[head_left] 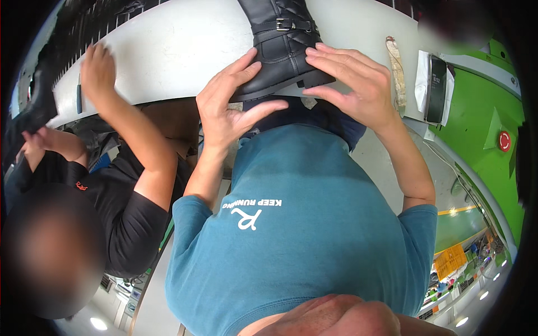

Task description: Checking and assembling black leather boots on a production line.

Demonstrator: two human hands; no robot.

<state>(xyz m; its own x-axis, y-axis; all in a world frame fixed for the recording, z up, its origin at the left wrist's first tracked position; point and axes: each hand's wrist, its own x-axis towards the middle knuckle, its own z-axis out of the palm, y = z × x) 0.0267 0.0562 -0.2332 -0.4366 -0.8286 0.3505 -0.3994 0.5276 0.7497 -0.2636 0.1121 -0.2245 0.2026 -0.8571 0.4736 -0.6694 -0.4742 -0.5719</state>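
Observation:
A black leather boot with a buckled strap and quilted panels lies on the white table, its shaft pointing away from me and its sole toward me. My left hand is at the toe end, fingertips against the upper and thumb stretched out below the sole. At the heel end is my right hand, its fingers extended with the tips on or very near the boot's side and its thumb apart, close to the heel. Both hands are open, and neither wraps round the boot.
The white table curves across in front of me. At right lie a worn, pale strip-like tool and a phone on white paper, near a green machine with a red button. A co-worker's arm reaches onto the table at left.

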